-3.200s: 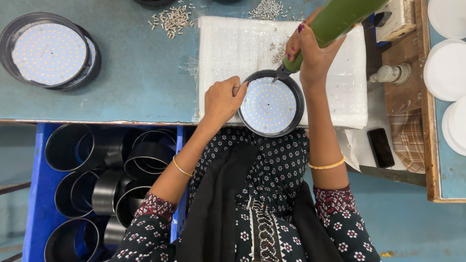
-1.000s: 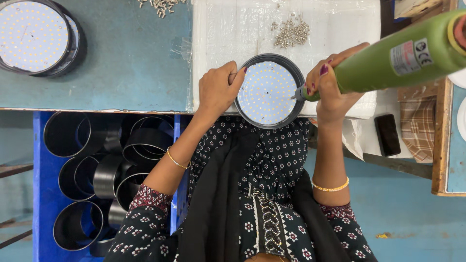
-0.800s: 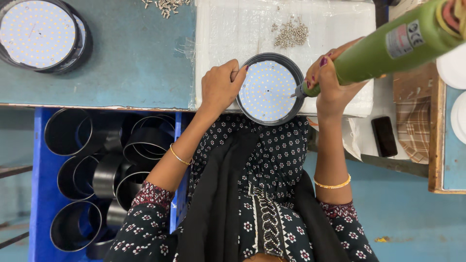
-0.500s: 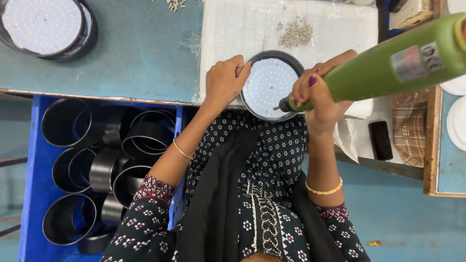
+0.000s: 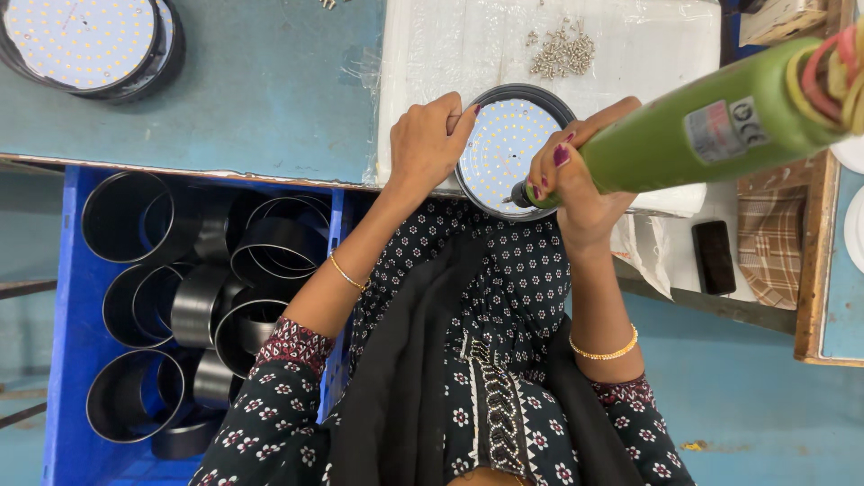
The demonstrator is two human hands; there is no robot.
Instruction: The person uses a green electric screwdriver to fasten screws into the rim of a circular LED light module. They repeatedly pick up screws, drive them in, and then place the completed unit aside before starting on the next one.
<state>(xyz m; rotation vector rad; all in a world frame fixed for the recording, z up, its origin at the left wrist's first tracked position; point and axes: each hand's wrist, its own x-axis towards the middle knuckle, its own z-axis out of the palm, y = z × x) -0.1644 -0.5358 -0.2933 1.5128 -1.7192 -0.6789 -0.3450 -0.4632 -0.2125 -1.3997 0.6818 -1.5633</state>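
Right now the right hand (image 5: 576, 180) is wrapped tight around the nose end of a green electric screwdriver (image 5: 693, 135), fingers closed on its barrel, with the tip set down on the white LED disc near its 6 o'clock edge. The tool's body slants away toward 2 o'clock, with coloured rubber bands wound round its far end. The left hand (image 5: 430, 144) is clamped on the black round housing (image 5: 515, 148) at its 9 o'clock rim, fingers curled over the edge, steadying it. That lamp sits on a white plastic-wrapped pad (image 5: 630, 54) at the near edge of the blue-green table (image 5: 270, 90), just in front of the person's body.

At 12 o'clock from the lamp lies a small heap of loose screws (image 5: 562, 56), so fastening appears to be under way rather than finished; how many screws are already seated in the disc cannot be told. Far off at 10 o'clock another lamp with its LED disc fitted (image 5: 85, 40) rests on the table, seemingly a completed piece. At 8 o'clock, below the table edge, a blue crate (image 5: 63, 360) holds many empty black housings (image 5: 126, 216), which suggests plenty of units remain. A dark phone (image 5: 715, 256) lies at 4 o'clock.
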